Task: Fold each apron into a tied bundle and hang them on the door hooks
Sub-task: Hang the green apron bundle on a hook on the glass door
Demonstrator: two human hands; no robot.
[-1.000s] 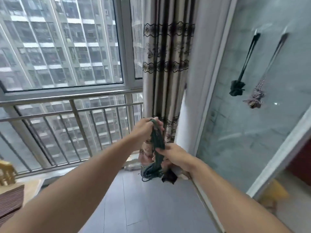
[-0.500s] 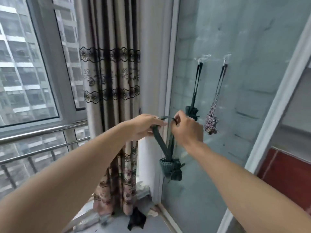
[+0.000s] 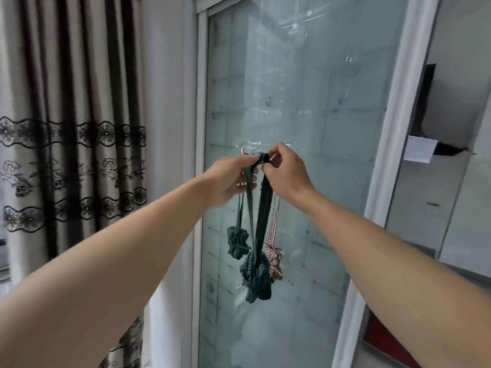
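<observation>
Both my hands are up at the frosted glass door [image 3: 318, 181] with its white frame. My left hand [image 3: 231, 179] and right hand [image 3: 285, 173] are each pinching the top of the dark green fabric strap loop [image 3: 261, 158], fingers curled round it, right at the level of a small metal hook [image 3: 243, 151] stuck on the glass under a clear adhesive pad. I can't tell if the loop is actually over a hook or just held against it.

The strap runs down in two flat, slightly ribbed bands to the dark green tied apron bundle [image 3: 256, 274], a lumpy, crinkled knot of cloth hanging free in front of the glass, well below my hands.

Just behind it to the left hangs a smaller dark green bundle [image 3: 237, 243] on a thin strap, wrapped tight round its middle. To the right, touching or nearly touching my bundle, is a red-and-white checked bundle [image 3: 275, 261] on a checked strap.

Higher on the glass are two more bare little hooks [image 3: 269, 100]. On the left is a beige pleated curtain [image 3: 74, 155] with dark stripes and black lacy floral bands. No readable writing anywhere; there's a blank white paper [image 3: 419, 152] off to the right.
</observation>
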